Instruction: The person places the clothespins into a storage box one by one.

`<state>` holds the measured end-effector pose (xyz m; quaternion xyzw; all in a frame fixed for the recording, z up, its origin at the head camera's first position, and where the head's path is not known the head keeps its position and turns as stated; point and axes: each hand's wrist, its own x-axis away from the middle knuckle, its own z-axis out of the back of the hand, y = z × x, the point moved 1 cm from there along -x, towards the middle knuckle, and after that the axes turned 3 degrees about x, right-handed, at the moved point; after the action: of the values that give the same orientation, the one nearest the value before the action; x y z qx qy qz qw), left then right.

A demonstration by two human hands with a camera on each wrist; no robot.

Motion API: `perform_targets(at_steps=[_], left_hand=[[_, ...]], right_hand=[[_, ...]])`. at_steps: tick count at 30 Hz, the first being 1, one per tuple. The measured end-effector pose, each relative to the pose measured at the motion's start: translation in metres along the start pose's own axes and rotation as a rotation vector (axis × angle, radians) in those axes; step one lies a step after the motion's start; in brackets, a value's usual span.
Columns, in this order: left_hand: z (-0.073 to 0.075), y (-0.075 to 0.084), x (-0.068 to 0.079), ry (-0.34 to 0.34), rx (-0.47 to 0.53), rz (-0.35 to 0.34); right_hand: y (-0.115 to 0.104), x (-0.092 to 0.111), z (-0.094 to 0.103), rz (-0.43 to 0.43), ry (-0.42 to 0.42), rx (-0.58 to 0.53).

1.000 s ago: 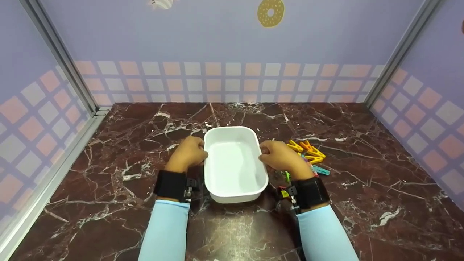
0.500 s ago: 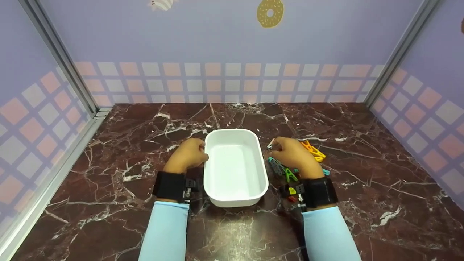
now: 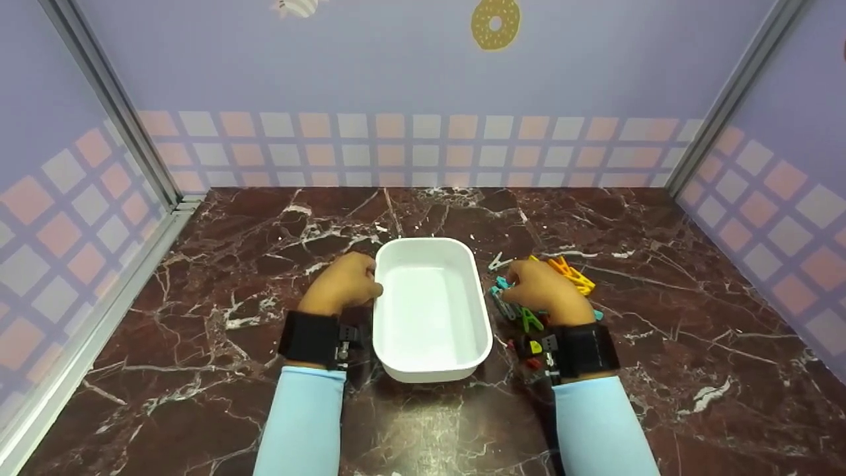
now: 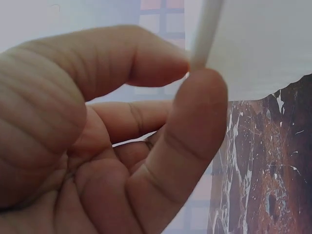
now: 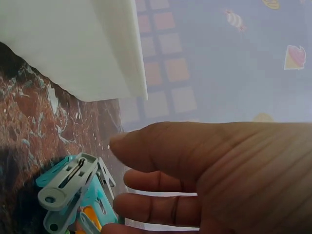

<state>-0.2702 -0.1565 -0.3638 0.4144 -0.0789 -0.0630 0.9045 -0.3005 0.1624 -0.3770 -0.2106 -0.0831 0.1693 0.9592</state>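
A white rectangular plastic tub [image 3: 433, 375] with rounded corners stands on the table in front of the person, and nothing lies in it. My left hand [image 3: 342, 284] pinches its left rim between thumb and fingers; the left wrist view shows the thumb [image 4: 197, 117] right at the wall. Off the tub's right side, my right hand [image 3: 545, 291] hovers over a loose pile of clothespins, its fingers relaxed and holding nothing. A grey clothespin [image 5: 70, 180] lies on teal ones below the fingertips in the right wrist view. The hand hides part of the pile.
Around the right hand lie a white clothespin [image 3: 497, 262], orange-yellow clothespins [image 3: 574, 274] and a green clothespin [image 3: 531, 320]. Red and yellow pieces show near the right wristband [image 3: 585, 350]. A patterned wall [image 3: 423, 149] closes off the back of the marbled table [image 3: 218, 396].
The right hand has let go of the tub's right rim and moved right, over the clothespins. The tub has shifted slightly towards the person, with the left hand still on its rim.
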Motion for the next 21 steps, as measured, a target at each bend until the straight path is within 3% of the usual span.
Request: perform_targets(at_steps=[14, 21], left_hand=[[-0.0007, 0.0023, 0.0038, -0.045, 0.014, 0.007], [0.0013, 0.0041, 0.0046, -0.049, -0.025, 0.002]], right_hand=[[0.0010, -0.0006, -0.0042, 0.000, -0.070, 0.048], [0.0028, -0.0037, -0.0079, -0.012, -0.097, 0.044]])
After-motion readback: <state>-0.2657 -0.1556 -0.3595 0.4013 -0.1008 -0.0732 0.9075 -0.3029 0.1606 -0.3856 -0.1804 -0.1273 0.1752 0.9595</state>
